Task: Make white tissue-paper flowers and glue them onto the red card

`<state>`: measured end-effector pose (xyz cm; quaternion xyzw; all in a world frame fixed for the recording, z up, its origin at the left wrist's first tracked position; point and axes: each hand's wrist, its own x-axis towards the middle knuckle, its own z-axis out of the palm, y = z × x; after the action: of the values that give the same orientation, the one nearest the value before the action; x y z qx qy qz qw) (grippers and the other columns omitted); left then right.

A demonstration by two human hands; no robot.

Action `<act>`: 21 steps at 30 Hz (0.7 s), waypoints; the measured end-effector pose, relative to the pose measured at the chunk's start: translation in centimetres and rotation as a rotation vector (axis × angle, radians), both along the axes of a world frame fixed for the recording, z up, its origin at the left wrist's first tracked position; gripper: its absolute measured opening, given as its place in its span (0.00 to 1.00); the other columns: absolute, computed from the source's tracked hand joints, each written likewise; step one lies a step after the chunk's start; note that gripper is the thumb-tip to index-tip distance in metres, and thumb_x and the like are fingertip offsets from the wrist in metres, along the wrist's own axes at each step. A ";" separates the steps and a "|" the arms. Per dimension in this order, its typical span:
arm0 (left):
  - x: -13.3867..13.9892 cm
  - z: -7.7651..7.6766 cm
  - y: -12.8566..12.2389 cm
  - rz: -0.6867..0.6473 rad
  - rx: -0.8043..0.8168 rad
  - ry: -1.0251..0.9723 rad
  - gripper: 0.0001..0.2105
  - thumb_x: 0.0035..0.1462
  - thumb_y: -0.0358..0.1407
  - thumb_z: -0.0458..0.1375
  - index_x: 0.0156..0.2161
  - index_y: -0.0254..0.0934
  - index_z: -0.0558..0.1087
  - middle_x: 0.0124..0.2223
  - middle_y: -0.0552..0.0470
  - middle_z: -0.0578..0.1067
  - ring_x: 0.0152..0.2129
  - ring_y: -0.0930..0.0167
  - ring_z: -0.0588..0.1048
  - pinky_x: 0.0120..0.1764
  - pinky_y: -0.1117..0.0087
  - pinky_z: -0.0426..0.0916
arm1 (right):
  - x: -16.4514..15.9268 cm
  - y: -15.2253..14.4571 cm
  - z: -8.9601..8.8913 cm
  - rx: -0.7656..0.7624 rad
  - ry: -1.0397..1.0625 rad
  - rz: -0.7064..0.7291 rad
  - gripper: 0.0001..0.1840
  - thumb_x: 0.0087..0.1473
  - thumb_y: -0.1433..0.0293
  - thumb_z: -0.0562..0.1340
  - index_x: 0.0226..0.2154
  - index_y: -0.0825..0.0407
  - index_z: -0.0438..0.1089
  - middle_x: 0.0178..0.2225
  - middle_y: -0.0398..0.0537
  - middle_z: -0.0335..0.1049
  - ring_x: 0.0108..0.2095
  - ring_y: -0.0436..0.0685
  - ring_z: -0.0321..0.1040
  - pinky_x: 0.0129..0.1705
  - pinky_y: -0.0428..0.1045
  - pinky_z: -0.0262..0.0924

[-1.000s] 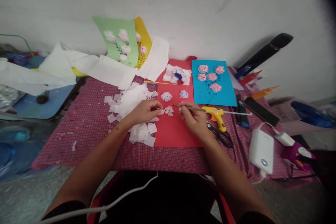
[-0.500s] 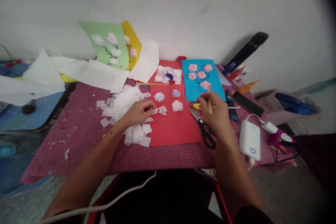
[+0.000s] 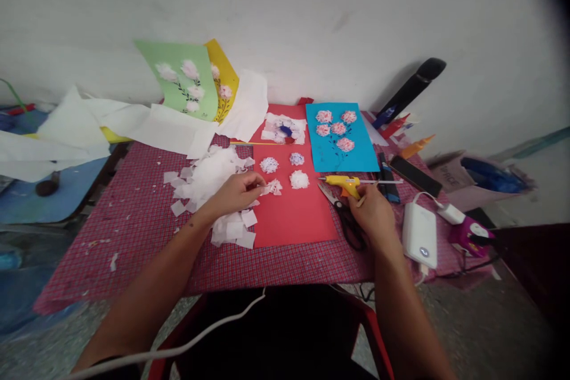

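My left hand (image 3: 244, 191) is closed, thumb and forefinger pinching a small piece of white tissue paper at the edge of a loose tissue flower (image 3: 273, 187) on the red card (image 3: 296, 219). Three rounder tissue flowers lie near it, one plain white (image 3: 299, 179) and two speckled with blue. My right hand (image 3: 373, 211) is closed at the handle of a yellow glue gun (image 3: 342, 181), a short pale stick (image 3: 361, 201) showing between its fingers. The glue gun's nozzle points left. Black-handled scissors (image 3: 350, 225) lie partly beneath my right hand.
White tissue squares (image 3: 214, 175) are heaped left of the card. A blue card (image 3: 323, 154) with pink flowers lies behind. Green (image 3: 178, 71) and yellow flower cards lean on the wall. At right are a phone (image 3: 416, 174), a white power bank (image 3: 420, 234) and a purple adapter (image 3: 469, 237).
My right hand has come down and toward me from above the glue gun to its handle, uncovering the gun's body. My left hand has stayed nearly still at the loose flower.
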<state>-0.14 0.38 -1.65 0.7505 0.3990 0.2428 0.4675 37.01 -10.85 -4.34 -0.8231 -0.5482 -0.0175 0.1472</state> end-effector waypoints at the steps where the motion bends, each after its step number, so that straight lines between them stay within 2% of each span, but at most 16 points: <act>1: 0.0 0.0 0.0 0.000 -0.012 -0.002 0.07 0.62 0.40 0.61 0.38 0.38 0.76 0.30 0.55 0.74 0.25 0.76 0.69 0.28 0.75 0.63 | 0.0 0.1 -0.1 0.003 -0.002 0.001 0.15 0.62 0.62 0.62 0.46 0.54 0.74 0.40 0.60 0.81 0.36 0.66 0.77 0.35 0.53 0.60; 10: 0.3 0.2 -0.4 -0.024 -0.083 -0.034 0.05 0.61 0.38 0.60 0.37 0.38 0.75 0.28 0.57 0.69 0.21 0.77 0.65 0.25 0.74 0.60 | 0.5 -0.2 -0.5 0.072 0.078 0.050 0.14 0.59 0.65 0.63 0.46 0.53 0.72 0.42 0.60 0.81 0.39 0.67 0.78 0.39 0.55 0.64; 16: 0.2 -0.1 -0.2 -0.034 -0.079 -0.028 0.05 0.60 0.36 0.60 0.39 0.39 0.76 0.29 0.56 0.70 0.22 0.76 0.66 0.25 0.74 0.60 | 0.3 -0.4 0.3 0.097 0.094 0.104 0.12 0.59 0.63 0.63 0.44 0.51 0.72 0.40 0.59 0.81 0.37 0.67 0.77 0.38 0.55 0.64; 21: 0.1 -0.4 -0.1 -0.053 -0.042 -0.039 0.05 0.60 0.36 0.60 0.39 0.39 0.77 0.31 0.54 0.73 0.25 0.75 0.68 0.27 0.74 0.61 | -0.1 -0.8 1.0 0.090 0.124 0.171 0.09 0.61 0.61 0.61 0.38 0.49 0.69 0.38 0.58 0.80 0.34 0.65 0.75 0.36 0.55 0.63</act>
<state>-0.07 0.29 -2.06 0.7459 0.3749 0.2367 0.4971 36.93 -11.63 -3.30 -0.7655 -0.6048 0.0214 0.2186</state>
